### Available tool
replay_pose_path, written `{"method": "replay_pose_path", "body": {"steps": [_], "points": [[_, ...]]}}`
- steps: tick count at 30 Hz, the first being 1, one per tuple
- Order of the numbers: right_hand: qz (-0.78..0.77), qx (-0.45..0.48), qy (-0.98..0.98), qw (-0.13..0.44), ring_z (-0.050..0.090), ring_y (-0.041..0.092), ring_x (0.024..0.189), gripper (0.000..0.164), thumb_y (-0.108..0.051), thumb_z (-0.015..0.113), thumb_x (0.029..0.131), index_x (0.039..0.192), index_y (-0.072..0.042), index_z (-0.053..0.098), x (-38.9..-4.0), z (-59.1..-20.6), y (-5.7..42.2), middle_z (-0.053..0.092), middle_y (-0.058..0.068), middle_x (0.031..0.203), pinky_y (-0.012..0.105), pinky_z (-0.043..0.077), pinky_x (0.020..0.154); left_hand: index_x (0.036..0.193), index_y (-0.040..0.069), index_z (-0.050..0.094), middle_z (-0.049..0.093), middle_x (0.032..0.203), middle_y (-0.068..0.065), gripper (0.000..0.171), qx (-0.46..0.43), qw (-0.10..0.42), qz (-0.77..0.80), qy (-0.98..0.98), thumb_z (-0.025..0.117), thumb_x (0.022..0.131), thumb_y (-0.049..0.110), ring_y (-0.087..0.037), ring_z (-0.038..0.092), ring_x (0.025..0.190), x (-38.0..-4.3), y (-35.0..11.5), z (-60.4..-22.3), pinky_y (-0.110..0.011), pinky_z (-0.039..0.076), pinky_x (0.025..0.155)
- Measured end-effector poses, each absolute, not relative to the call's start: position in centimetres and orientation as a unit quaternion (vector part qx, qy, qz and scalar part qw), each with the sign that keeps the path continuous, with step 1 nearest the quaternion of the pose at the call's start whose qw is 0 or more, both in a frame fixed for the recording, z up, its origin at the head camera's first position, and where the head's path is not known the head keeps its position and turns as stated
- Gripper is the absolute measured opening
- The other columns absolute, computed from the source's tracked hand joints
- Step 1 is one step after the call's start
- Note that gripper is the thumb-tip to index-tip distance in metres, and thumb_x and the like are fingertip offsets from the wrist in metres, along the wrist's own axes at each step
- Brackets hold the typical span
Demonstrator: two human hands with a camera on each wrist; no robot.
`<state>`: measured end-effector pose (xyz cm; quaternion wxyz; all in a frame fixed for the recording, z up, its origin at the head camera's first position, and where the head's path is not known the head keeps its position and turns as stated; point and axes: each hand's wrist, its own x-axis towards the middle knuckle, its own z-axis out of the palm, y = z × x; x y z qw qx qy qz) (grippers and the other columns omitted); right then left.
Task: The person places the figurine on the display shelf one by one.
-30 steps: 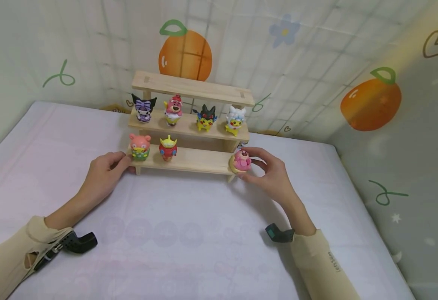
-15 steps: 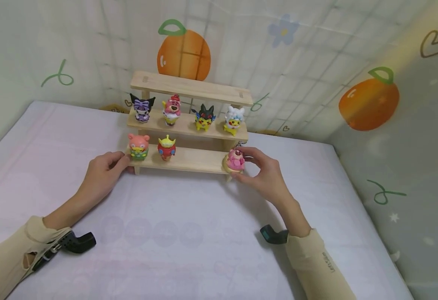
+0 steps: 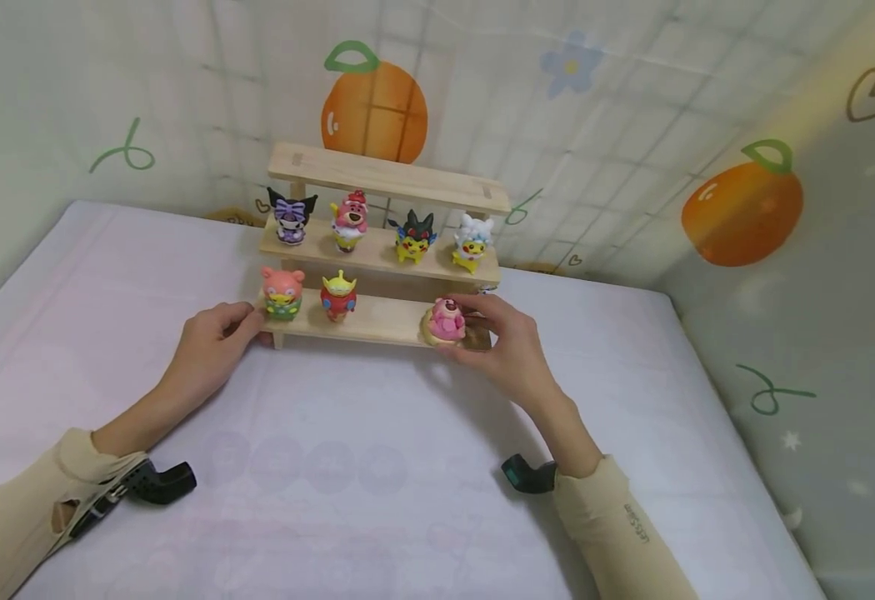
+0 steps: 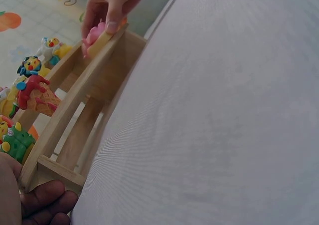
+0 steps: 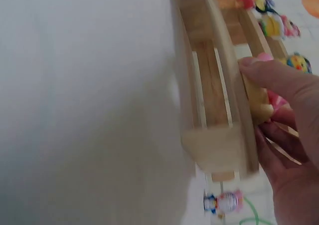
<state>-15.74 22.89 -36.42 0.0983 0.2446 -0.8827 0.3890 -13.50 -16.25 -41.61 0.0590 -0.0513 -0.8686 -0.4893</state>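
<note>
A pink bear figurine (image 3: pixel 447 322) on a round yellowish base is gripped between the thumb and fingers of my right hand (image 3: pixel 508 346), over the right part of the bottom step. In the right wrist view, the base of the figurine (image 5: pixel 256 100) sits at the step's front edge. My left hand (image 3: pixel 212 343) holds the left end of the three-tier wooden display shelf (image 3: pixel 385 321); in the left wrist view its fingers (image 4: pixel 47 200) curl below the step. Close by on that step stand a pink-eared figurine (image 3: pixel 282 296) and a three-eyed alien figurine (image 3: pixel 338 297).
The middle tier bears a black-eared purple figurine (image 3: pixel 292 218), a pink bear in a red hat (image 3: pixel 350 223), a black-hooded yellow figurine (image 3: pixel 413 240) and a white-hooded one (image 3: pixel 472 246). A white cloth (image 3: pixel 317 517) covers the table; a printed curtain (image 3: pixel 617 167) hangs behind.
My right hand has moved left along the bottom step with the pink bear figurine, away from the shelf's right end. The left hand has stayed at the left end.
</note>
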Motion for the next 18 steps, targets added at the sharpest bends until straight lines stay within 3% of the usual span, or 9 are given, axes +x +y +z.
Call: {"method": "replay_pose_path", "body": {"steps": [18], "points": [[0.365,0.282,-0.882,0.094,0.068,0.019,0.120,0.069,-0.019,0.096,0.078,0.140,-0.011,0.066,-16.9,-37.1,18.3,0.069,0.003,0.135,0.039,0.048,0.110,0.097,0.008,0.077,0.073,0.092,-0.011,0.037,-0.048,0.060,-0.485,-0.871,0.052,0.110,0.033,-0.023,0.049,0.087,-13.5,-16.2,-41.5,-0.031,0.034,0.073]]}}
